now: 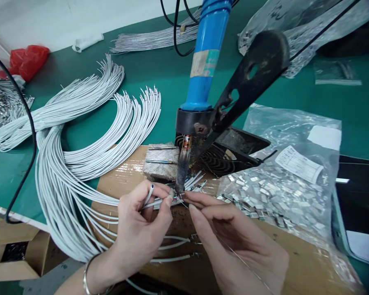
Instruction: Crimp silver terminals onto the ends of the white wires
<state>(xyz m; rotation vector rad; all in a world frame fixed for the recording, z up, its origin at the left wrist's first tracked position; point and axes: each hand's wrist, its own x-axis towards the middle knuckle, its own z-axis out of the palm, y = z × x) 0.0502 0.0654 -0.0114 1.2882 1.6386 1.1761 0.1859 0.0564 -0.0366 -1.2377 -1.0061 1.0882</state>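
Note:
My left hand (144,225) is closed, pinching a white cable (149,194) between thumb and fingers just below the soldering iron tip (181,178). The iron's blue handle (203,78) is clamped, tip down, in a black stand (252,73). My right hand (240,241) is closed on a thin solder wire (241,260) that trails down across the palm. Its fingertips meet a small metal piece (181,196) under the tip; whether they grip it is unclear. Beneath my hands, several white cables with metal terminals (195,255) at their ends lie on cardboard.
Large bundles of white cable (58,184) curve over the green table at left. A plastic bag of small metal parts (264,192) lies right, beside a dark-screened device (359,196). Behind the iron are a black fan (217,159) and a grey block (161,155) holding metal strips.

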